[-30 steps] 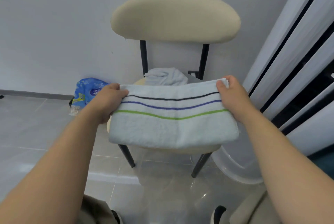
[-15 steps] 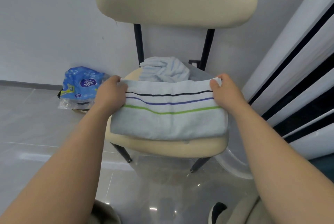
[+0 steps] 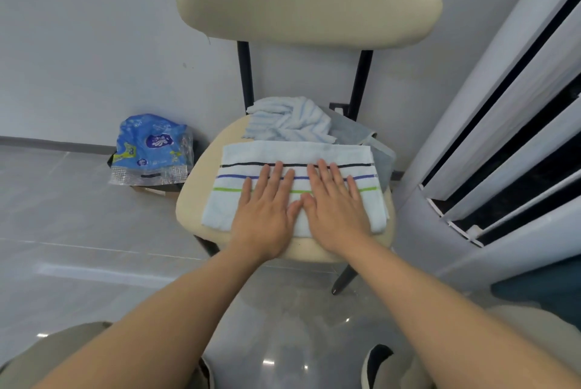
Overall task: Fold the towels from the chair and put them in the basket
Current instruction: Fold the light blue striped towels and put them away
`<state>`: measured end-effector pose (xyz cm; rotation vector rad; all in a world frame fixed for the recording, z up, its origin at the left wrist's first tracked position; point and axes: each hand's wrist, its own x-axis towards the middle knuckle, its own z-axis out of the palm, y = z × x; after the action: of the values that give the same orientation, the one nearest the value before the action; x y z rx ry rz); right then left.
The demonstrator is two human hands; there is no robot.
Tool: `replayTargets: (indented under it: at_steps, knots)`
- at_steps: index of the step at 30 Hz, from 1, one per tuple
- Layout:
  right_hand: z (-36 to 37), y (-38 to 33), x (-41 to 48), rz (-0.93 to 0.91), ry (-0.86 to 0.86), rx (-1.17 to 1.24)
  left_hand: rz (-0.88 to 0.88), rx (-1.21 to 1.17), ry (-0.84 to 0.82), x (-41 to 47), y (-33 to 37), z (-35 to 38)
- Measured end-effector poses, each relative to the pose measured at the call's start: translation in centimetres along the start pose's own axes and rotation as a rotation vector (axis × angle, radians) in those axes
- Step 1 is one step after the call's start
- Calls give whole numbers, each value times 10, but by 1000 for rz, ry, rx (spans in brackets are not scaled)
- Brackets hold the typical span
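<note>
Far left on the floor by the wall: blue pack (image 3: 151,149), no part of the job. Centre: chair (image 3: 191,200). Striped towel (image 3: 283,153) lies flat across the near part of the seat, stripes running left-right, prob. already folded once lengthwise. L hand (image 3: 267,209) and R hand (image 3: 334,206) both lie palm-down on its middle, fingers straight and a bit spread, thumbs touching or nearly so. Neither hand grips anything. At the far side of the seat sits a crumpled towel (image 3: 289,120), w/ a grey towel (image 3: 355,134) just right of it and partly under it. Neither is folded yet. Basket not in view.

Step, as I judge it: pressing the first fold flat. Next move prob.: sweep hands outward to clear creases, then take one short end and bring it over to the other. That needs corners matched and the far edge kept off the crumpled towel, which it touches or nearly touches. The right end reaches the seat edge, so it could slide.

Vs 0.5 s ago: each hand then pinched a far corner, w/ the towel partly held up. Now it's released and fully down, hands moved in to the middle and laid flat.
</note>
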<state>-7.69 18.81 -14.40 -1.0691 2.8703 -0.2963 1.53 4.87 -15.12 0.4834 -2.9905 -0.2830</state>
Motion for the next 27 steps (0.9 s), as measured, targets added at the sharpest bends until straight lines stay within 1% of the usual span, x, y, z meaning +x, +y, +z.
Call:
replayTargets:
  at_steps: [3,7,11,14,16,18,19,20,21,22,25,27]
  knots:
    - [-5,12,3,61,-38,3,-29,-30,-50,3,-8,-4]
    - [-8,35,-2,207,-62,8,-138,-78,-78,-1,-26,-10]
    - [-10,59,-9,409,-78,131,-241,-88,-84,0,-41,-13]
    - [-11,68,-13,524,-94,200,-367,-108,-97,5,-52,-16]
    - [-12,67,-13,547,-86,197,-457,-93,-111,6,-56,-17]
    - [-15,61,-12,606,-32,187,-493,-36,-79,7,-51,-16]
    - [-19,58,-11,642,3,170,-461,4,-30,5,-43,-17]
    - [-23,55,-10,673,28,154,-388,39,28,4,-33,-19]
    - [-28,53,-8,694,34,155,-286,57,73,2,-21,-21]
    - [-33,53,-6,706,26,181,-173,54,79,1,-8,-23]
    - [-46,59,4,743,-23,314,106,21,-31,-6,26,-26]
    - [-49,67,9,780,-46,370,210,25,-99,-11,41,-23]
